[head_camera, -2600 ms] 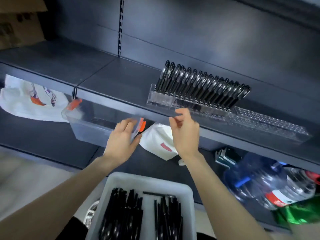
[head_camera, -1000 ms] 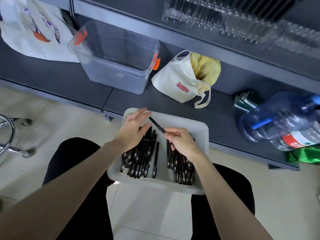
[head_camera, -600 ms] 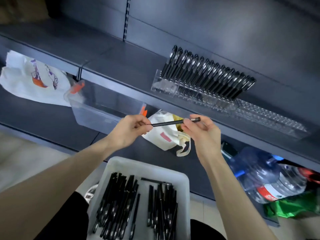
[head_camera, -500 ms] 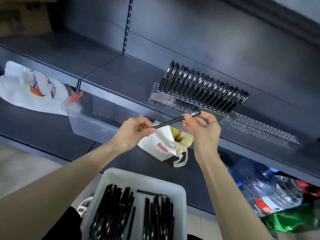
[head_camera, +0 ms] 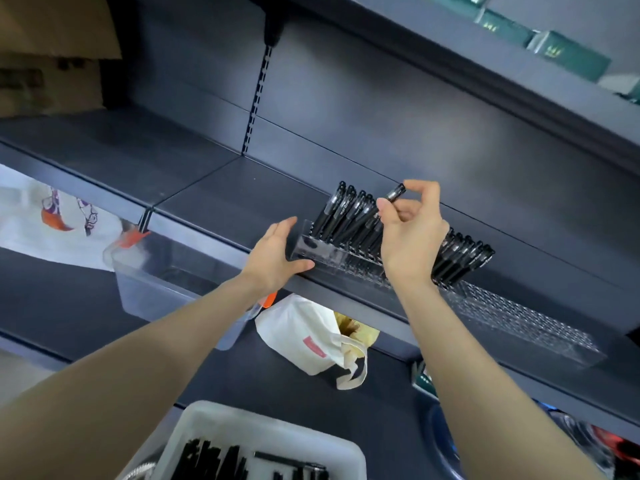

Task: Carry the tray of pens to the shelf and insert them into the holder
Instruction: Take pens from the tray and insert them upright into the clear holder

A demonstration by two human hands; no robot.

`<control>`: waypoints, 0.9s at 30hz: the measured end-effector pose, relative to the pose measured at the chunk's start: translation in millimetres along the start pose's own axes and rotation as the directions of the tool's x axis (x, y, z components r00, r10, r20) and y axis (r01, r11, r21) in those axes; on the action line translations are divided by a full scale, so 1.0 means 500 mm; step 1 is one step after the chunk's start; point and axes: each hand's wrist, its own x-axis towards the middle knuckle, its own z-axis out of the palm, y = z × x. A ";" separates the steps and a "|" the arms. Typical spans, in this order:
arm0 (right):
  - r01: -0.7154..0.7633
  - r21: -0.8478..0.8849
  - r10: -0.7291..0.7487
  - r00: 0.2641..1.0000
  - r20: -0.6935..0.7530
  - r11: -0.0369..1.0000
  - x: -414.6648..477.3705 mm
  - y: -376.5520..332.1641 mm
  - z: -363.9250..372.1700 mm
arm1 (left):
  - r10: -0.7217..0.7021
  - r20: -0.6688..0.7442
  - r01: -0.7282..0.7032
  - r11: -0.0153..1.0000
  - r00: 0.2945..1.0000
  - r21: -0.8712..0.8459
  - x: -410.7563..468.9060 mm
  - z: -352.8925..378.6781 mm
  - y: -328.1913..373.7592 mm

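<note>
A clear pen holder [head_camera: 519, 317] stretches along the front of the dark shelf [head_camera: 214, 195], with a row of black pens [head_camera: 341, 216] standing tilted in its left half. My right hand [head_camera: 410, 233] pinches one black pen [head_camera: 394, 195] by its upper end, over that row. My left hand [head_camera: 275, 252] rests with straight fingers against the holder's left end. The white tray [head_camera: 207, 424] with several loose black pens [head_camera: 214, 460] sits at the bottom of the view, below my arms.
Under the shelf are a clear plastic bin [head_camera: 152, 282] with orange clips, a white tote bag [head_camera: 311, 337] and another printed white bag [head_camera: 52, 220]. Bottles [head_camera: 571, 441] lie at the lower right. Green boxes [head_camera: 554, 50] sit on the top shelf, cardboard [head_camera: 45, 57] at upper left.
My right hand has carried the pen up from in front of the shelf edge to the row in the holder. My left hand let go of the pen's end and moved to the holder's left end.
</note>
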 end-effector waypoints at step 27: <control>0.064 -0.314 0.028 0.960 0.279 0.947 0.009 0.034 0.050 | -0.003 -0.051 0.012 0.985 0.999 0.174 0.022 0.036 -0.009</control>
